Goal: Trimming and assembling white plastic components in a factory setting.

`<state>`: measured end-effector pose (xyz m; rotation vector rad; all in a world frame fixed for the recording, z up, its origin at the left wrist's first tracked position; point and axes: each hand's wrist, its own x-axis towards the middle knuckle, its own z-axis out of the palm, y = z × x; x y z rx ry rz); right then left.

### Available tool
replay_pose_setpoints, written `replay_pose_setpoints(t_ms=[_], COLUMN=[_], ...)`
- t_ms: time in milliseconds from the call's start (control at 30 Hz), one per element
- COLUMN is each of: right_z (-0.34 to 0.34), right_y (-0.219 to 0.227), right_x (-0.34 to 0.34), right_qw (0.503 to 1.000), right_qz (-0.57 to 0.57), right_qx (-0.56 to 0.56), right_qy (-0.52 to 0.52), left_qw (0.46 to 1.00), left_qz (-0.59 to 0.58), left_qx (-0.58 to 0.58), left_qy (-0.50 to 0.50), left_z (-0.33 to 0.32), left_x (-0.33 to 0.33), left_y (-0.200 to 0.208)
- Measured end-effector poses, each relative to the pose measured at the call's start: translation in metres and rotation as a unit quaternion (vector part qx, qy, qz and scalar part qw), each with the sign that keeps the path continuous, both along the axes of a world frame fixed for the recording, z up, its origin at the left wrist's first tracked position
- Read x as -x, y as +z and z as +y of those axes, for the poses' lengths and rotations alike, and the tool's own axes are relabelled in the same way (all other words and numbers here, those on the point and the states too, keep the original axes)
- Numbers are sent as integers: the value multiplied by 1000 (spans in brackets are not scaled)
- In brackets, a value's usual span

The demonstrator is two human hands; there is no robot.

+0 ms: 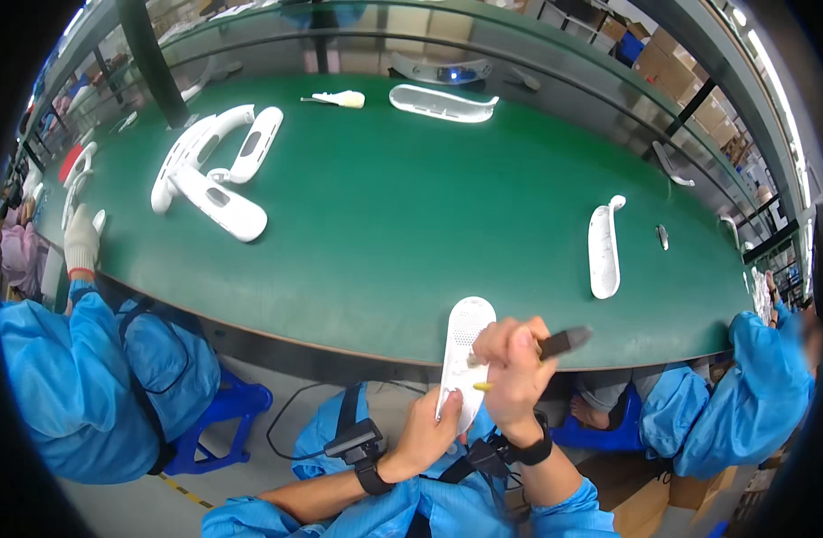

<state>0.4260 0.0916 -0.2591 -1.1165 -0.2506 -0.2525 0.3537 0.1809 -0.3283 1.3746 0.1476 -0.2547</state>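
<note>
My left hand [429,434] grips the lower end of a long white plastic shell [460,357] with rounded ends and a patch of small holes. The shell stands tilted over the near edge of the green table. My right hand [516,369] is closed round a tool with a dark grey end [567,341] pointing right, held against or just over the shell's right side. A small yellow piece [483,386] shows below the right fingers; whether it belongs to the tool I cannot tell. The fingers hide the tool's other end.
Several white shells [221,204] lie piled at left on the green table [384,224]. A cream-handled tool [344,99] and a white shell [443,106] lie at the far side. Another shell [603,249] and a small metallic piece [662,237] lie right. Blue-sleeved people sit at both sides.
</note>
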Motion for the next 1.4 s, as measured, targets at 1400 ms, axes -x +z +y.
replay_pose_setpoints(t_ms=[1400], right_z=[-34], right_y=[77], right_x=[25], right_qw=[797], right_qz=[-65], right_qx=[587], right_qy=[128], left_qw=[978], left_qz=[80], left_qx=[99], left_qy=[-164], left_z=[34], left_x=[-14], left_y=[16])
